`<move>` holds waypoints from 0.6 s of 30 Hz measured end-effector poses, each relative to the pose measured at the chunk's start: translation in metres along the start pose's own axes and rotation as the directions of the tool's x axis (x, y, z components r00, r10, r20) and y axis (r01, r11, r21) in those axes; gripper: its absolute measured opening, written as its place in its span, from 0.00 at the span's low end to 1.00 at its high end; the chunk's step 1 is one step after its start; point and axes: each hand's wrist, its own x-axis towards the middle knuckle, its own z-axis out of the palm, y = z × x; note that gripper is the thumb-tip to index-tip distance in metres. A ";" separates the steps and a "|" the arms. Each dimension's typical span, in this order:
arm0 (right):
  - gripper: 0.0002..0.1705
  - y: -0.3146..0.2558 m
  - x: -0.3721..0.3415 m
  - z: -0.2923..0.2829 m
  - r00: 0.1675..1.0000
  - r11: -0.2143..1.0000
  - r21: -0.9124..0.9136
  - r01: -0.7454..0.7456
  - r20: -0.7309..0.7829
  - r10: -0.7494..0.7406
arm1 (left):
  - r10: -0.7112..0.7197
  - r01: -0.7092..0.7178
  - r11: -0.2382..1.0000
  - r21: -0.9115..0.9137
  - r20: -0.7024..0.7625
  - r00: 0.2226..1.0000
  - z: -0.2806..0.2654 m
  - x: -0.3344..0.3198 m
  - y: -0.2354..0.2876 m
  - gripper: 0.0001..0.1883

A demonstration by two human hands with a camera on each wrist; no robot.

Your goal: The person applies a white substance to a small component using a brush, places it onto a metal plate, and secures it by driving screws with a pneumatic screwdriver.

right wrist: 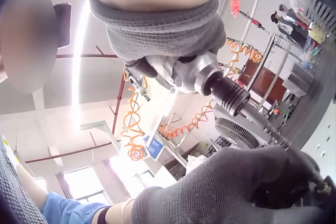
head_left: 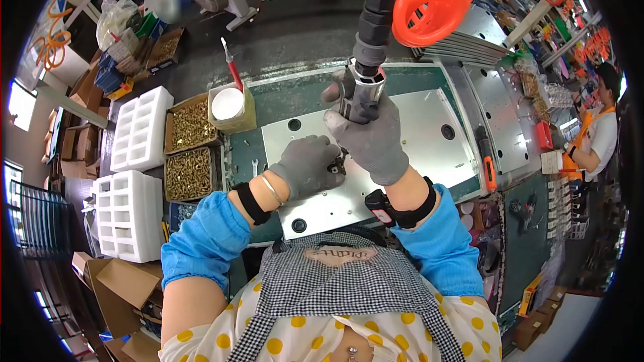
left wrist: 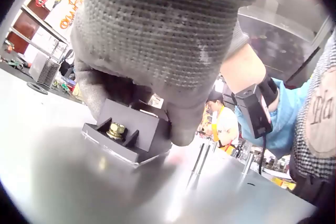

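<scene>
My gloved left hand (head_left: 305, 164) grips a small black block (left wrist: 149, 129) and holds it against the silver metal panel (head_left: 426, 157). In the left wrist view a brass-coloured bolt (left wrist: 115, 130) sits in a recess on the block's side. The right hand (head_left: 372, 137), also in a grey glove, is wrapped round an air screwdriver (right wrist: 228, 92). From its chuck the long bit (right wrist: 270, 129) slants down to the fingers of my left hand, and its tip lies close to the block. The panel shows black-ringed holes and a few upright studs.
Left of the panel stand two boxes of brass-coloured fasteners (head_left: 191, 174), a box with a white tub (head_left: 228, 103) and white foam trays (head_left: 127, 214). A wrench (head_left: 255, 167) lies nearby. The red coiled hose (head_left: 419, 20) hangs ahead. Another person (head_left: 597, 134) is at right.
</scene>
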 end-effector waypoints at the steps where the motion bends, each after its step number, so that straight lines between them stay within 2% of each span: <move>1: 0.23 -0.001 0.000 -0.001 1.000 1.000 0.018 -0.002 0.010 0.002 | 0.001 -0.001 1.000 0.004 0.009 1.000 -0.001 0.000 0.000 0.20; 4: 0.25 -0.001 -0.002 -0.004 0.999 0.993 0.116 -0.036 0.030 0.033 | -0.011 0.011 1.000 -0.003 0.069 0.998 -0.005 0.002 0.000 0.22; 7: 0.27 0.001 -0.008 -0.008 0.995 0.954 0.285 -0.096 0.037 0.090 | 0.078 -0.077 0.996 -0.052 0.017 0.997 -0.004 0.002 -0.008 0.26; 9: 0.28 0.005 -0.014 -0.013 0.994 0.922 0.374 -0.105 0.037 0.098 | 0.181 -0.177 0.982 -0.060 0.062 0.982 -0.011 0.006 -0.012 0.28; 10: 0.29 0.008 -0.017 -0.017 0.995 0.935 0.342 -0.095 0.038 0.088 | 0.231 -0.226 0.972 -0.065 0.085 0.969 -0.018 0.010 -0.014 0.30; 13: 0.31 0.013 -0.024 -0.020 0.999 0.937 0.349 -0.015 -0.027 0.026 | 0.180 -0.175 0.983 -0.049 0.402 0.898 -0.040 0.030 -0.004 0.31; 14: 0.31 0.018 -0.026 -0.023 1.000 0.951 0.309 0.023 -0.027 -0.016 | 0.201 -0.227 0.974 0.007 0.442 0.874 -0.037 0.039 -0.006 0.33; 17: 0.31 0.020 -0.032 -0.022 0.999 0.911 0.411 0.014 -0.036 0.001 | 0.174 -0.268 0.962 0.059 0.624 0.761 -0.046 0.058 0.003 0.35; 18: 0.31 0.019 -0.033 -0.025 1.000 0.930 0.367 -0.010 -0.003 0.013 | 0.160 -0.236 0.971 0.044 0.612 0.774 -0.050 0.060 0.007 0.35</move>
